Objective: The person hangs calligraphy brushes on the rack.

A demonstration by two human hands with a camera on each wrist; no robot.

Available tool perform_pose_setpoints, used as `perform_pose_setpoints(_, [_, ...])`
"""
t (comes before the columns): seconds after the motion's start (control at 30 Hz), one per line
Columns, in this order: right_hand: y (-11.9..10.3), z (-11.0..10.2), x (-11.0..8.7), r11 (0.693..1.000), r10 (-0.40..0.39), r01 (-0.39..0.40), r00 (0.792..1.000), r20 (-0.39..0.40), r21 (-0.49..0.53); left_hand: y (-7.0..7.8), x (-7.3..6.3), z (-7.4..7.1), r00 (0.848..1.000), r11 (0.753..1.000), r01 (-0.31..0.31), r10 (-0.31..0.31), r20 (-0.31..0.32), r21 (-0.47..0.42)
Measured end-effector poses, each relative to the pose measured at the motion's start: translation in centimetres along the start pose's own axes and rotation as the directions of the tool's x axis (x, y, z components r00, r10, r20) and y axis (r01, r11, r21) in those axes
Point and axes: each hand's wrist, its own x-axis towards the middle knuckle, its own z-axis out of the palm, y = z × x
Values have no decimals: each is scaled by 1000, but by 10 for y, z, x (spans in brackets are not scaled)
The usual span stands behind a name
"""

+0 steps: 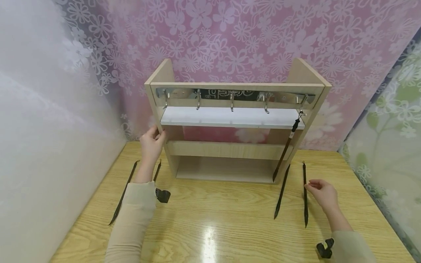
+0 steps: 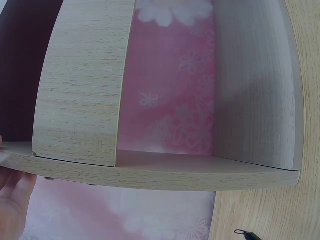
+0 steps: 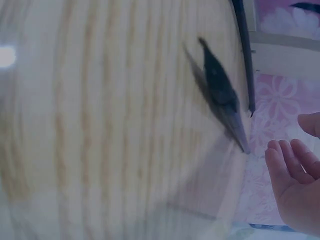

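Note:
A small wooden shelf [image 1: 230, 150] stands on the table, with a metal strip of several hooks across its upper front. My left hand [image 1: 152, 143] grips the edge of its left side panel [image 2: 165, 179], fingers on the outer face. A brown calligraphy brush [image 1: 287, 149] hangs by its loop from the rightmost hook [image 1: 303, 103], tip down. My right hand [image 1: 323, 195] is at a black calligraphy brush [image 1: 305, 197] lying on the table to the right. In the right wrist view nothing shows between that hand's parted thumb and fingers [image 3: 280, 162].
Another dark brush [image 1: 282, 191] lies just right of the shelf's base. Two more, a long brush [image 1: 124, 191] and a partly hidden brush [image 1: 157, 170], lie left of the shelf by my left forearm. Flowered pink wallpaper [image 1: 230, 44] rises behind; a pale wall [image 1: 49, 128] bounds the left.

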Motion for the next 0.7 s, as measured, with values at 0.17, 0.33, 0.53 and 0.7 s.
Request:
perform_pose_setpoints(0.17, [4,0,0,1000,12,-11,999,47,-11,26,-7,-2,1000,1000,8,-8,5,-3])
perform_pose_setpoints(0.33, [7,-1,1,999,27,-23,994,109,-30,31,-8,-2,1000,1000,13,-13,13,-19])
perform_pose_setpoints(0.53, [7,-1,3,996,64,-53,983,170,-68,31,-8,-3,1000,999,23,-23,18,-28])
perform_pose_setpoints(0.7, [6,-2,4,994,77,-62,980,183,-88,34,-8,-3,999,999,28,-28,21,-20])
